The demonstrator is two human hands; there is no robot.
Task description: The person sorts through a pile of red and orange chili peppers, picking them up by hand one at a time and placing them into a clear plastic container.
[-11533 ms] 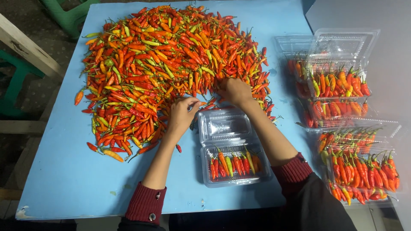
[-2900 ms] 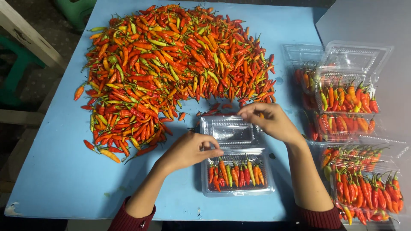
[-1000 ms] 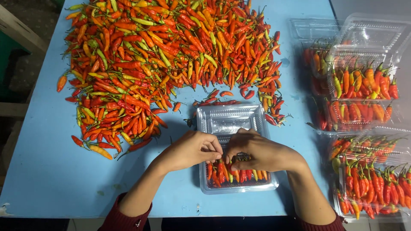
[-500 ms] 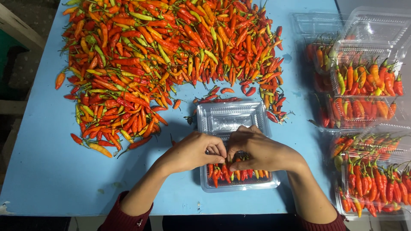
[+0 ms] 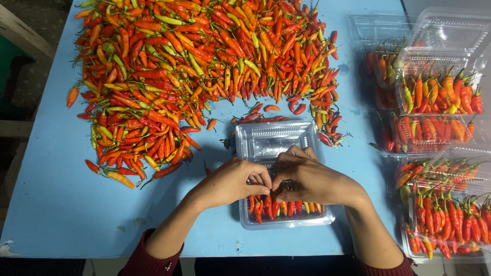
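1. Resting over the middle of the open clear tray (image 5: 266,140), the left hand (image 5: 232,181) and the right hand (image 5: 312,179) are meeting fingertip to fingertip, just above the row of chillies (image 5: 281,208) lying in the tray's near half.
2. The left hand is curling loosely, thumb and forefinger pinching together at the tray's centre line; whether it is gripping a chilli cannot be told, since the fingers are hiding the spot.
3. The right hand is arching over the tray with its fingers bent down and drawn in, touching the left fingertips; what it is holding, if anything, cannot be told either.
4. The tray is sitting on the blue table (image 5: 61,214), hinged open, its far half lying empty and its near half carrying red, orange and a few yellow chillies side by side, stems pointing toward the person.
5. A big loose pile of chillies (image 5: 194,66), red, orange and green, is spreading over the table beyond the tray and to its left, with its nearest strays lying just beside the tray's far edge.
6. To the right of the tray, well apart from it, filled trays (image 5: 440,102) are standing stacked along the table's edge, more of them (image 5: 450,220) lying nearer the person.
7. Dark red sleeves (image 5: 148,255) are covering both forearms below the tray.
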